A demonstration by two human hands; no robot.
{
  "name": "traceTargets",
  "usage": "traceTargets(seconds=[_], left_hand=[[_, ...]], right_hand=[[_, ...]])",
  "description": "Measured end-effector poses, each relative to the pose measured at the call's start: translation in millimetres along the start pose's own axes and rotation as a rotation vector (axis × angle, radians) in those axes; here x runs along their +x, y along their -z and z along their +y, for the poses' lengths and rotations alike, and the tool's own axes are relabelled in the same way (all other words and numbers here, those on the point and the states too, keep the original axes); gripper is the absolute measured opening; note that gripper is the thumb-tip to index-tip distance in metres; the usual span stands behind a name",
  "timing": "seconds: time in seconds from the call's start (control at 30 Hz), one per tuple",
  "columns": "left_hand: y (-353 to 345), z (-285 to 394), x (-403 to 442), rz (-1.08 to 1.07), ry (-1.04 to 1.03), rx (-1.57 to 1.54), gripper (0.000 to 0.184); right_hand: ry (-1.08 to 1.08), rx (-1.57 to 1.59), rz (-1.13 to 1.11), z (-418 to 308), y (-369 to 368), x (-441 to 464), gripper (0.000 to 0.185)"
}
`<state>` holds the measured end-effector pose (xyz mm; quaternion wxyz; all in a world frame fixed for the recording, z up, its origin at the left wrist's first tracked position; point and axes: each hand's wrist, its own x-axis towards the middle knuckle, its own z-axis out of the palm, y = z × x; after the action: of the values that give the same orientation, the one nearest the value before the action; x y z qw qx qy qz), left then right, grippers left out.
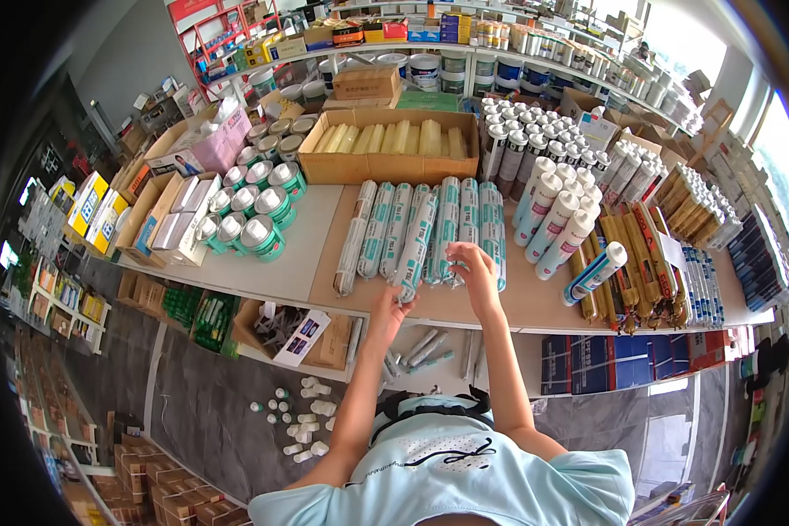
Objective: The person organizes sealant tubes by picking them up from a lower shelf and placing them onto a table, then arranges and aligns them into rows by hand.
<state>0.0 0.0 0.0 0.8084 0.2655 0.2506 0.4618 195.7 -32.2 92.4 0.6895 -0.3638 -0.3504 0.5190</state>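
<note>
Several white and teal foil sausage packs of sealant lie side by side on the table. My left hand [389, 309] is closed round the near end of one sealant sausage pack [415, 245], which rests tilted on top of the row. Just to its right, my right hand [473, 267] hovers over the near ends of other packs [448, 219]. Its fingers are loosely bent and apart, with nothing visible between them. At the row's left end lies a paler pack [354, 238].
Behind the row stands a cardboard box [386, 168] of yellowish sticks. Green-and-white cans [273, 204] are stacked left. Upright white cartridges [543, 202] and gold sausage packs [627, 272] fill the right. White bottles [307, 416] stand on the floor below the table [302, 254].
</note>
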Motion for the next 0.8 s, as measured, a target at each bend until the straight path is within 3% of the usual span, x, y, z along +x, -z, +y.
traceTargets(seconds=[0.2, 0.23, 0.3, 0.4, 0.47, 0.5, 0.57, 0.6, 0.67, 0.8], left_hand=[[-25, -20, -2, -0.037, 0.008, 0.047, 0.045], [-26, -20, -4, -0.02, 0.001, 0.138, 0.047], [-28, -13, -5, -0.009, -0.012, 0.24, 0.049], [-23, -14, -15, -0.01, -0.038, 0.442, 0.058], [-9, -25, -17, -0.044, -0.356, 0.753, 0.06], [-14, -22, -23, -0.038, -0.353, 0.753, 0.06], [-37, -9, -39, 0.167, -0.518, 1.133, 0.058], [-40, -6, -40, 0.168, -0.517, 1.133, 0.058], [-44, -3, -41, 0.201, -0.732, 1.369, 0.052], [-46, -2, -39, 0.182, -0.864, 1.395, 0.048]], right_hand=[[0.149, -0.371, 0.142, -6, 22, -5, 0.021], [0.145, -0.37, 0.143, -8, 20, -7, 0.021], [0.345, -0.825, 0.076, -15, 14, -5, 0.016], [0.45, -0.862, 0.018, -10, 9, 1, 0.012], [0.469, -0.915, -0.01, -3, 9, 2, 0.011], [0.463, -0.913, -0.013, 0, 10, 2, 0.011], [0.437, -0.999, -0.032, 5, 13, 4, 0.012], [0.436, -0.999, -0.034, 9, 15, 5, 0.012], [0.442, -1.115, -0.057, 15, 20, 7, 0.018], [0.378, -1.273, -0.104, 18, 20, 5, 0.032]])
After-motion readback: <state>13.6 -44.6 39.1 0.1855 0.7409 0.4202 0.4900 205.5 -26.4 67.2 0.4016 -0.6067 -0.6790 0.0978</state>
